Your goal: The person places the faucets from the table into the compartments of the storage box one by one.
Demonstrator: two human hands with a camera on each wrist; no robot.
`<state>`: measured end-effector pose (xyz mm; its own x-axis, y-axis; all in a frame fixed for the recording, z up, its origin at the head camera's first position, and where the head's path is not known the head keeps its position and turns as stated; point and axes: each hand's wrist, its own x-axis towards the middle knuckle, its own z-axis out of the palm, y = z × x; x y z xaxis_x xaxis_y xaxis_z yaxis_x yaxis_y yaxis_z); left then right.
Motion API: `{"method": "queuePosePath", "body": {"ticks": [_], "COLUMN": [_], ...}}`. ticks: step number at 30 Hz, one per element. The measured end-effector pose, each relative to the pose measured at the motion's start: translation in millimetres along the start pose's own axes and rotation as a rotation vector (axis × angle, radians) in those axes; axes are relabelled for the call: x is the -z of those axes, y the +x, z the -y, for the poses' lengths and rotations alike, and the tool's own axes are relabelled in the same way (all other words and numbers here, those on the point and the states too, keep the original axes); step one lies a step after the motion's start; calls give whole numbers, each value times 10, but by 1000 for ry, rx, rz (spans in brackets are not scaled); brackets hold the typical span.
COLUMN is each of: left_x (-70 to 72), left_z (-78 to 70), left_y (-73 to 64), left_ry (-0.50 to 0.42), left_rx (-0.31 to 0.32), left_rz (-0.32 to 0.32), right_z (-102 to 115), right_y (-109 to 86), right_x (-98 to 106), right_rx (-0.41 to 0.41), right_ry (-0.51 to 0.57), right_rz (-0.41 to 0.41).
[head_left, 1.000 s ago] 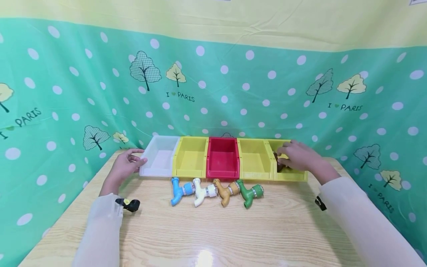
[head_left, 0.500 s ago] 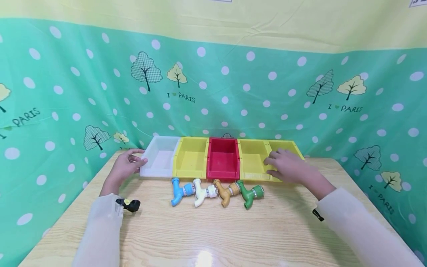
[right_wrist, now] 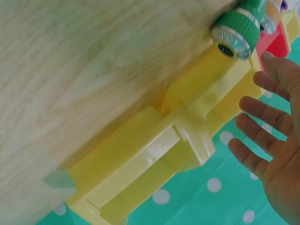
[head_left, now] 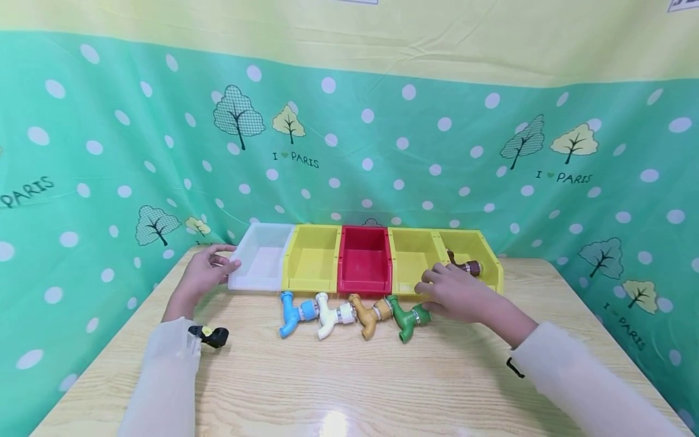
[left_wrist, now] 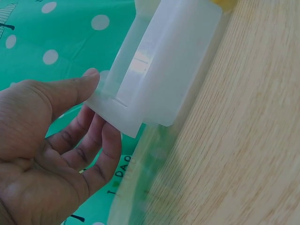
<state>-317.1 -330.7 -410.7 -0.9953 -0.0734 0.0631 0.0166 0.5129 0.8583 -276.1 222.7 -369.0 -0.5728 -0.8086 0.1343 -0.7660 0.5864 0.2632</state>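
Note:
My left hand (head_left: 202,276) holds the left side of the white bin (head_left: 256,281), thumb over its rim and fingers curled outside; the left wrist view shows the thumb (left_wrist: 86,86) at the bin's corner. Over the front of the right-hand bins, my right hand (head_left: 457,294) holds nothing, its fingers spread. Its fingertips reach the handle end of a green tap (head_left: 405,318), which appears knob-first in the right wrist view. A brown tap (head_left: 468,267) lies inside the rightmost yellow bin (head_left: 494,276), partly behind the right hand.
Left of the green tap, blue (head_left: 292,312), white (head_left: 327,315) and orange-brown (head_left: 367,315) taps lie in a row on the wooden table (head_left: 349,382). Two more yellow bins and a red bin (head_left: 364,284) join the white one. A green dotted curtain (head_left: 349,133) hangs behind.
The right hand has let go of the brown tap in the rightmost bin and moved left and toward the front, over to the green tap. The left hand stays on the white bin.

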Motion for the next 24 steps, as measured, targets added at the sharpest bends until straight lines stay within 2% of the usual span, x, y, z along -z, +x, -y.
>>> {"method": "queuePosePath", "body": {"ticks": [12, 19, 24], "left_x": [5, 7, 7], "left_z": [5, 0, 4], "left_y": [-7, -14, -9], "left_ry": [16, 16, 22], "left_rx": [-10, -12, -13], "left_rz": [-1, 1, -1], "right_z": [224, 283, 310], "right_y": [13, 13, 18], "right_x": [-131, -168, -183], "right_rx": [66, 75, 101], "right_ry": [44, 150, 183], "right_rz": [55, 89, 99]}}
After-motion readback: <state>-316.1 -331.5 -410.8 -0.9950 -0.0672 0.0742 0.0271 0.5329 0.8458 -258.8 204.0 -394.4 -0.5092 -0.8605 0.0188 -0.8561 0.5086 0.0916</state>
